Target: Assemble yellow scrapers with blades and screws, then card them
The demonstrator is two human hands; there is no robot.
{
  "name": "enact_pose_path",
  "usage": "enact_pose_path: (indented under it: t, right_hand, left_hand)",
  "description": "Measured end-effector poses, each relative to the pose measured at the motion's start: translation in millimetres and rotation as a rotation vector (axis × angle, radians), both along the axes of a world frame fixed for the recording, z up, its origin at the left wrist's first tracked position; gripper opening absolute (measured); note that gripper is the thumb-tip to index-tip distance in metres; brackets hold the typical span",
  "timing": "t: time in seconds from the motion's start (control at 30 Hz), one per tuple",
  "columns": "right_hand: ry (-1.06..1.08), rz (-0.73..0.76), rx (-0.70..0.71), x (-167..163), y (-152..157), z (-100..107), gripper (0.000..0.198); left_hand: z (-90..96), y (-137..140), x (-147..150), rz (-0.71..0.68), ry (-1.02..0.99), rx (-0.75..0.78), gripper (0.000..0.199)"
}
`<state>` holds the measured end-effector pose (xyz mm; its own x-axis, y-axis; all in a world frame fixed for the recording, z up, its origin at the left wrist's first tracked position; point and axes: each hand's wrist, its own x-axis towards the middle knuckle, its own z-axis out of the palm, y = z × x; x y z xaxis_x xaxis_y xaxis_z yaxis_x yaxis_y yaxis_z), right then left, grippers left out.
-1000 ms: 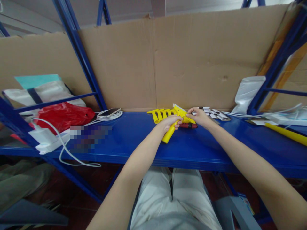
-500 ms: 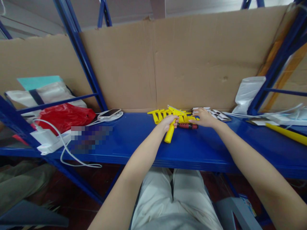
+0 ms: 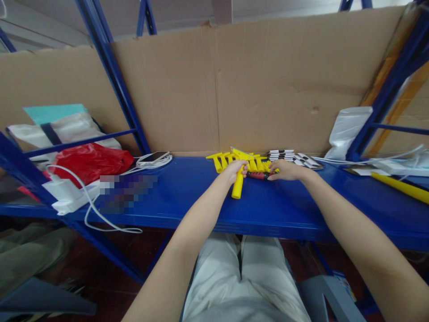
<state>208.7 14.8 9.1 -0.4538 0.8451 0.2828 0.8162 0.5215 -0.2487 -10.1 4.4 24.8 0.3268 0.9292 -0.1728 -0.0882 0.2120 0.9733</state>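
Observation:
My left hand is closed around a yellow scraper-like tool, its handle pointing down toward me and its head angled up over the pile. Behind it, several similar yellow tools lie in a row against the cardboard. My right hand has its fingers bent over the right end of a red-and-black screwdriver-like handle, hiding that end; any shaft is out of sight. Small yellow pieces lie just beside those fingers.
Stacked black-and-white packets sit behind my right hand on the blue shelf. Leftward are a phone on a coiled white cable, a red bag and a power strip. A yellow bar lies right; cardboard stands behind.
My right hand has come down from the small yellow pieces onto the end of the red-and-black handle. The yellow tool in my left hand has tilted slightly.

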Motion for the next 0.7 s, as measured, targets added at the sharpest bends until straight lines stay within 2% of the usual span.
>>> enact_pose_path:
  t: [0.13, 0.27, 0.43, 0.5, 0.63, 0.7]
  right_hand:
    - [0.055, -0.013, -0.022, 3, 3, -4, 0.038]
    - [0.054, -0.045, -0.044, -1, -1, -5, 0.035]
    - [0.064, -0.1, -0.093, -5, -12, 7, 0.026]
    - [0.187, -0.103, -0.094, -4, -16, 14, 0.029]
    - [0.602, -0.103, -0.125, 0, -22, 25, 0.04]
    - [0.771, -0.12, -0.082, 0, -23, 28, 0.043]
  left_hand:
    - [0.9, -1, 0, 0.005, -0.002, 0.002, 0.025]
    - [0.6, -1, 0, 0.014, -0.008, 0.006, 0.025]
    - [-0.5, 1, -1, 0.034, -0.039, 0.005, 0.025]
    - [-0.8, 1, -2, 0.041, -0.05, 0.008, 0.025]
    - [-1.5, 2, -2, 0.056, -0.049, 0.013, 0.024]
    - [-2.4, 3, -2, 0.066, -0.042, 0.005, 0.023]
